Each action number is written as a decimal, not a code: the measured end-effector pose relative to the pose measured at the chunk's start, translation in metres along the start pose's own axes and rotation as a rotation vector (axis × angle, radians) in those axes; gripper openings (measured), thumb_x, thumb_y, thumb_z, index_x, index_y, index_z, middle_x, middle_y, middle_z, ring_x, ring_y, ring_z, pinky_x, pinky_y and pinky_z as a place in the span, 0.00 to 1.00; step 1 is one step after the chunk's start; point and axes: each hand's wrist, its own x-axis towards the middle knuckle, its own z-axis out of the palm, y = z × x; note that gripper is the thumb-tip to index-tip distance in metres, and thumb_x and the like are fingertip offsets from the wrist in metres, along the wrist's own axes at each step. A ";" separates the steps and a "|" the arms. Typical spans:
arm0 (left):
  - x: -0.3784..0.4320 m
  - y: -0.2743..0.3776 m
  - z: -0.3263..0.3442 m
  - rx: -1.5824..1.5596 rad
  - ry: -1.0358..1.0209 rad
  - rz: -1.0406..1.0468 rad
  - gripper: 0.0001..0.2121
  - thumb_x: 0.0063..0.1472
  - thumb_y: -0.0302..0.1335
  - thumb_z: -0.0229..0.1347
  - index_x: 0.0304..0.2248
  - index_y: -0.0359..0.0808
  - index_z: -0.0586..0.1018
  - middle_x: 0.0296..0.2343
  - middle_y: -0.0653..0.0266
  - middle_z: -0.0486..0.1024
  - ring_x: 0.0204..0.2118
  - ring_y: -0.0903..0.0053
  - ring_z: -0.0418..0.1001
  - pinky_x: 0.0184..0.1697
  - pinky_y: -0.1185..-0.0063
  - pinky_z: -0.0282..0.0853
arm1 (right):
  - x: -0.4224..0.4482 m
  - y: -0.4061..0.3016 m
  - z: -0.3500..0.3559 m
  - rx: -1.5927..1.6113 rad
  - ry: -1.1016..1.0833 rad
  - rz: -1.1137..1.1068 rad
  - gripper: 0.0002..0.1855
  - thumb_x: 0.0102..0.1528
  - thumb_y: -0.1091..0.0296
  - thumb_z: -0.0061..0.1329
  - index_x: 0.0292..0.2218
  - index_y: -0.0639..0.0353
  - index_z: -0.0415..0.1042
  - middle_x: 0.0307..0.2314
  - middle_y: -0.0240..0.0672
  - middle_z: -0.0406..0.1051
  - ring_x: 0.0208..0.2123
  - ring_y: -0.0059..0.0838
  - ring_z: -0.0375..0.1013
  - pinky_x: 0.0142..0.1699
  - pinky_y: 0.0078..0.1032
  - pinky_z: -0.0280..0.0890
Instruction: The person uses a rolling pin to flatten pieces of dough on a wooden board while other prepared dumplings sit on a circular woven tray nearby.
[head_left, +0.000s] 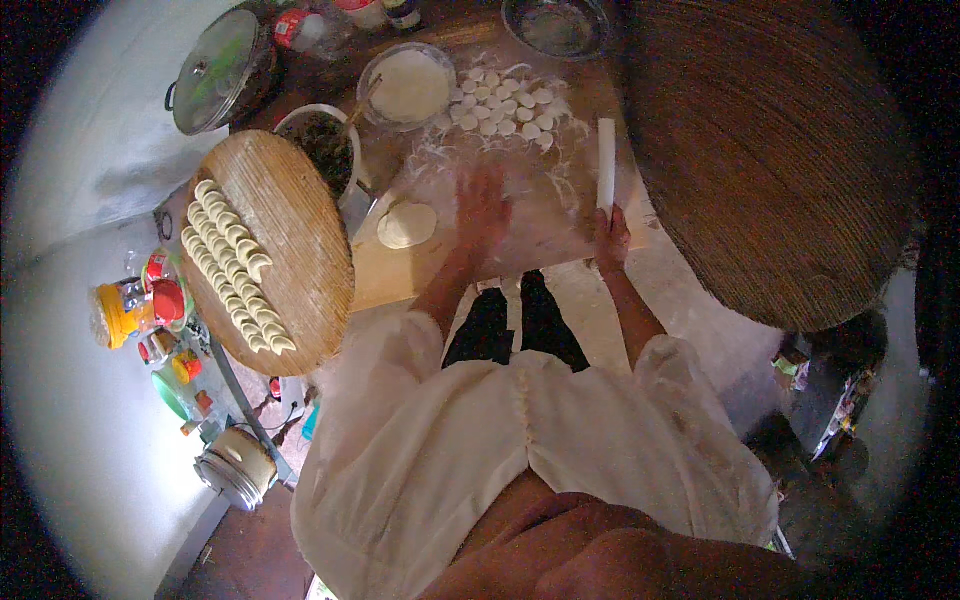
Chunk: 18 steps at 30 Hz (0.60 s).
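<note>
My right hand (613, 238) grips the lower end of a pale rolling pin (607, 161) that points away from me. My left hand (484, 202), blurred, is spread over the floured work surface (540, 225) with nothing seen in it. Left of it lie flat round dough wrappers (407, 225), overlapping. Small flattened dough pieces (507, 105) lie scattered in flour beyond my hands. A bowl of flour (410, 85) stands beside them, and a bowl of dark filling (321, 146) with a utensil stands farther left. Rows of folded dumplings (229, 262) rest on a round wooden board (300, 225).
A large round ridged board or lid (765, 165) fills the right side. A metal bowl (556, 26) stands at the back, and a glass-lidded pot (217, 71) at the back left. Jars (116, 315) and a lidded pot (236, 465) stand at the lower left.
</note>
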 end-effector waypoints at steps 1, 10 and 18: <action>0.021 0.016 0.009 -0.033 -0.025 0.024 0.31 0.59 0.33 0.54 0.60 0.34 0.63 0.59 0.52 0.59 0.64 0.57 0.54 0.65 0.56 0.46 | 0.002 0.005 -0.003 0.127 -0.041 0.057 0.23 0.63 0.54 0.48 0.50 0.66 0.67 0.31 0.34 0.71 0.30 0.24 0.68 0.35 0.27 0.66; 0.080 0.064 0.033 -0.025 0.286 0.288 0.24 0.60 0.30 0.54 0.55 0.36 0.70 0.55 0.58 0.67 0.60 0.65 0.62 0.64 0.62 0.52 | 0.008 0.042 -0.011 -0.142 0.011 -0.185 0.27 0.62 0.57 0.46 0.52 0.72 0.63 0.37 0.57 0.72 0.36 0.51 0.75 0.40 0.39 0.71; -0.007 0.008 0.068 -0.746 -0.145 -0.244 0.17 0.58 0.23 0.55 0.48 0.37 0.74 0.47 0.55 0.70 0.48 0.61 0.71 0.48 0.67 0.70 | 0.011 0.039 -0.005 -0.293 -0.100 -0.153 0.24 0.60 0.58 0.46 0.51 0.68 0.65 0.34 0.57 0.72 0.35 0.54 0.74 0.38 0.41 0.70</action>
